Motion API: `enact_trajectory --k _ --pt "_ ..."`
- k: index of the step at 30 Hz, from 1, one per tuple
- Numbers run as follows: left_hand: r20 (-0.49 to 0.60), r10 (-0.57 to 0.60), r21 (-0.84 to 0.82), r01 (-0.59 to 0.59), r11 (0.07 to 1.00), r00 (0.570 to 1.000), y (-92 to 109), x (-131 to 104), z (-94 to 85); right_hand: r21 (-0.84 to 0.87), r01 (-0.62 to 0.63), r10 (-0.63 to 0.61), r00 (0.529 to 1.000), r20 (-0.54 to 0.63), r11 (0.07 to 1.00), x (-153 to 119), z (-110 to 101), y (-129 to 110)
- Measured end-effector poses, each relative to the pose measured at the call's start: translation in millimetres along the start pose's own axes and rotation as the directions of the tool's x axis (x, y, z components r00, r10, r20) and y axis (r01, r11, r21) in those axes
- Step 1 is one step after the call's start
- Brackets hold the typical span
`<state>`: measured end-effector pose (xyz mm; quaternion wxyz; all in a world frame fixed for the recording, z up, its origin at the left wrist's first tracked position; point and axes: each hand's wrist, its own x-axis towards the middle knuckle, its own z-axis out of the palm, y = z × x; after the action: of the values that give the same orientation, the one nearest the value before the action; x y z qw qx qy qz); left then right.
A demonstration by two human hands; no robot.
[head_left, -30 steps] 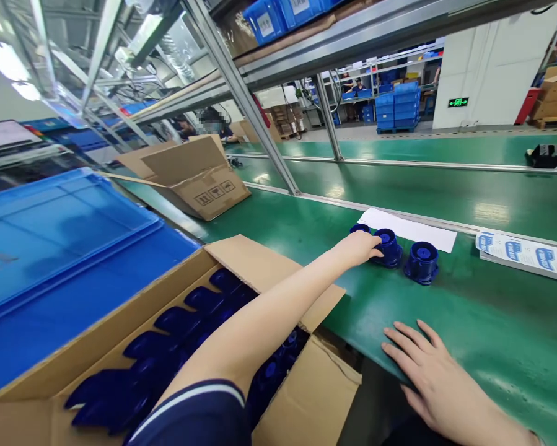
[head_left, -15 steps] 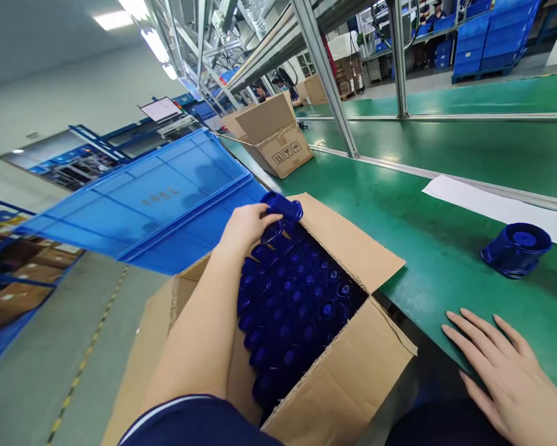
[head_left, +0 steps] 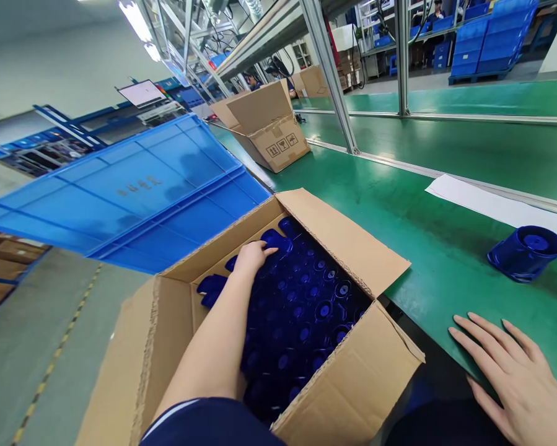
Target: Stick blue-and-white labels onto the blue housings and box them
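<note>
My left hand [head_left: 253,255] reaches into an open cardboard box [head_left: 338,384], its fingers closed on a dark blue cylindrical plastic part [head_left: 277,243]. That part lies at the far side of the box, on top of many packed blue parts [head_left: 301,303] with round ends. A few more lie along the box's left wall, partly hidden by my forearm. My right hand [head_left: 515,365] rests flat on the green work surface [head_left: 380,210], fingers spread, holding nothing. Beyond it stands a single blue plastic part [head_left: 526,253], its round rim facing up.
A large blue plastic crate [head_left: 157,192] stands at the left, against the box. Farther back is another open carton [head_left: 278,139]. A white paper sheet [head_left: 487,204] lies near metal posts [head_left: 329,80]. Stacked blue bins [head_left: 492,40] and people are in the background.
My left hand has lowered the blue plastic part from above the box's far corner down onto the packed parts. My right hand stays flat on the surface. The view has shifted slightly.
</note>
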<state>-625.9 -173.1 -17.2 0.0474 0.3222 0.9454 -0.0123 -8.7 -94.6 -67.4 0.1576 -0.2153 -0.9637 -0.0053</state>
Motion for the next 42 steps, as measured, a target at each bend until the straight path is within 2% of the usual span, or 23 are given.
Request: enact_trajectory --k 4,7,13,19,23,26,28,31,32,33,34,35,36,38,40,42 --pt "0.063 0.006 0.077 -0.011 0.997 0.998 6 13 24.0 0.005 -0.003 0.003 1.000 0.015 1.000 1 -2 0" --pt "0.087 -0.003 0.120 -0.007 0.993 0.996 8 18 33.5 0.015 -0.010 0.009 1.000 0.021 1.000 2 -4 -1" --pt "0.061 -0.062 0.193 0.050 0.980 0.996 4 19 33.1 0.023 -0.020 0.020 1.000 0.023 1.000 2 -6 -3" --pt "-0.041 -0.135 0.235 0.141 0.962 0.990 12 7 32.5 0.001 -0.022 0.022 0.999 0.047 1.000 4 -7 -6" --pt "-0.127 -0.116 0.237 0.143 0.961 0.985 28 -3 14.4 0.009 -0.019 0.019 1.000 0.013 1.000 6 -8 -7" --pt "-0.250 -0.014 0.206 0.067 0.976 0.968 50 -15 -16.1 0.027 -0.030 0.030 1.000 -0.001 0.999 8 -8 -8" --pt "-0.368 0.101 0.174 -0.038 0.984 0.924 77 -28 -41.1 0.049 -0.048 0.048 0.999 0.021 0.998 10 -9 -10" --pt "-0.501 0.330 0.129 -0.308 0.943 0.800 140 -57 -74.2 0.107 -0.095 0.085 0.992 0.088 0.990 15 -14 -14" --pt "-0.517 0.420 0.120 -0.423 0.898 0.745 167 -71 -82.0 0.132 -0.113 0.098 0.989 0.109 0.985 16 -17 -15" --pt "-0.523 0.532 0.112 -0.565 0.818 0.666 196 -86 -87.7 0.156 -0.129 0.110 0.986 0.125 0.979 18 -19 -16" --pt "-0.534 0.675 0.064 -0.773 0.632 0.508 226 -103 -91.0 0.178 -0.144 0.120 0.983 0.138 0.974 20 -22 -16" --pt "-0.509 0.782 0.022 -0.904 0.428 0.358 257 -121 -92.1 0.195 -0.156 0.128 0.981 0.148 0.968 22 -24 -17" --pt "-0.455 0.859 -0.018 -0.967 0.255 0.235 287 -138 -90.9 0.208 -0.165 0.133 0.978 0.158 0.964 23 -26 -17" --pt "-0.312 0.950 -0.093 -0.996 -0.004 0.026 344 -170 -82.3 0.221 -0.177 0.141 0.975 0.170 0.959 25 -28 -17" --pt "-0.203 0.971 -0.116 -0.981 -0.155 -0.130 394 -194 -68.0 0.222 -0.181 0.144 0.975 0.172 0.958 26 -29 -18" --pt "-0.084 0.970 -0.036 -0.972 -0.232 -0.229 432 -208 -52.1 0.207 -0.174 0.141 0.976 0.164 0.963 24 -27 -19"
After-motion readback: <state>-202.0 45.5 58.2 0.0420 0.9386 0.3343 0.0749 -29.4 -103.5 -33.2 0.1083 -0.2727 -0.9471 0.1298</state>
